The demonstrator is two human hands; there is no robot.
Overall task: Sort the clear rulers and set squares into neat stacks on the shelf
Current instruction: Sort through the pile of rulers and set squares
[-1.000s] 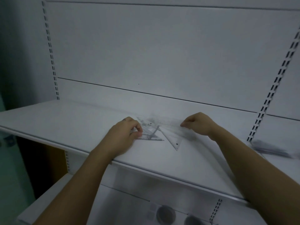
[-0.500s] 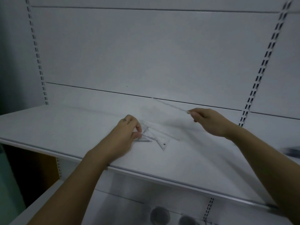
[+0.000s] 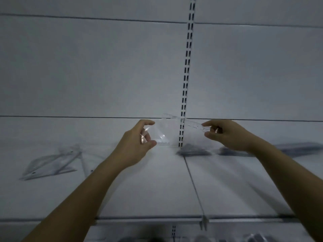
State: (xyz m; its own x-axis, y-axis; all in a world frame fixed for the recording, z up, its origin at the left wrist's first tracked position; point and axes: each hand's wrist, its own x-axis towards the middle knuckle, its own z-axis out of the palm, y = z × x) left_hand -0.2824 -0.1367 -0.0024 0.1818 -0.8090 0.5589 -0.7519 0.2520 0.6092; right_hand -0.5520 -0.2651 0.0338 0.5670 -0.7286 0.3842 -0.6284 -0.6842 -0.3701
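Loose set squares (image 3: 50, 165) left, dark stacks (image 3: 192, 151) right.

We see a pale back wall panel (image 3: 104, 67) in dim light, a slotted upright (image 3: 187, 67) running down it. Below the upright lies a white shelf board (image 3: 157, 189), seamed beneath it.
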